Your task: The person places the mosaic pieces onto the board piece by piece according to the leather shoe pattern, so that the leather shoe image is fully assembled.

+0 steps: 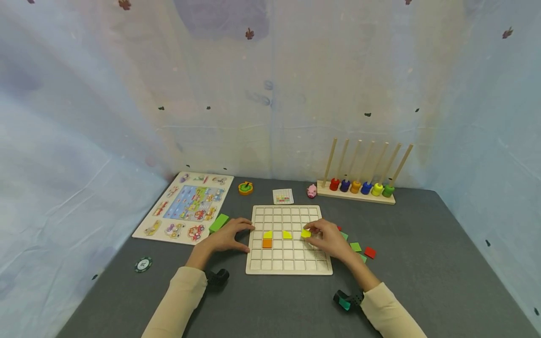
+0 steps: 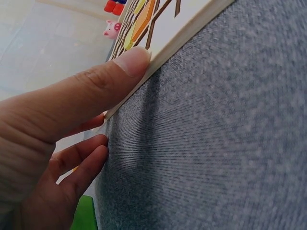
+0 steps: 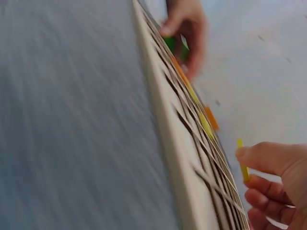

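Observation:
A wooden grid board [image 1: 288, 271] lies on the dark table. On it, an orange square tile [image 1: 267, 243] sits just below a yellow tile [image 1: 268, 234], and another yellow tile [image 1: 287, 234] with a slanted side lies a little to the right. My left hand [image 1: 230, 234] rests at the board's left edge, its thumb [image 2: 132, 61] touching the rim and its fingers relaxed. Over the right part of the board, my right hand [image 1: 329, 238] pinches a thin yellow tile [image 3: 243, 167] between thumb and fingers, raised above the grid in the right wrist view.
Red tiles [image 1: 370, 252] and green tiles [image 1: 355, 247] lie right of the board, partly behind my right hand. A pattern card [image 1: 282, 196], pink pig [image 1: 312, 190] and peg stand [image 1: 356, 195] are behind. Leftward are a picture puzzle [image 1: 141, 231], green block [image 1: 219, 222] and round chip [image 1: 143, 265].

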`<action>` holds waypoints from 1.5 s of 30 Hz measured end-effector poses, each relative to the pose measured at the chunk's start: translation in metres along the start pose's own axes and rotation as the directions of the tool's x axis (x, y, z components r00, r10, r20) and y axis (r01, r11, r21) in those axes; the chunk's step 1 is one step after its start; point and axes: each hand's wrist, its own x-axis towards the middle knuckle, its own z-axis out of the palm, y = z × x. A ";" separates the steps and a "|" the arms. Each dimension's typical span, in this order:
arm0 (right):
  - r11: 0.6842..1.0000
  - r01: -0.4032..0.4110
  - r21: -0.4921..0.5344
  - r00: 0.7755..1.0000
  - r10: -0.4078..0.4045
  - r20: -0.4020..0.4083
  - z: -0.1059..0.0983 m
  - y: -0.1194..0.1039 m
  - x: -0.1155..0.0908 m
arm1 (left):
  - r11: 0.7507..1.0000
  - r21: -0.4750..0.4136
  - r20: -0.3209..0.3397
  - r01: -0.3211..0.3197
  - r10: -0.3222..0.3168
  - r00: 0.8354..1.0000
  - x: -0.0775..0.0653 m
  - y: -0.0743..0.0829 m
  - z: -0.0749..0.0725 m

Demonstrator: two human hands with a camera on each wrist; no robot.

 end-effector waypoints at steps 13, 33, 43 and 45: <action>0.978 0.201 0.052 0.979 -0.202 0.012 0.048 -0.029 0.019 | 1.000 0.003 0.010 0.008 -0.008 1.000 0.001 -0.001 0.001; 0.965 0.254 -0.068 0.967 -0.253 0.018 0.059 -0.034 0.022 | 1.000 -0.006 0.010 0.018 -0.018 1.000 0.000 -0.002 0.001; 0.966 0.257 -0.017 0.966 -0.257 -0.023 0.047 -0.025 0.021 | 1.000 -0.003 0.014 0.003 -0.003 1.000 0.001 -0.002 0.001; 0.972 0.235 0.003 0.972 -0.235 -0.023 0.040 -0.021 0.020 | 1.000 -0.003 0.013 0.000 0.000 1.000 0.001 -0.002 0.000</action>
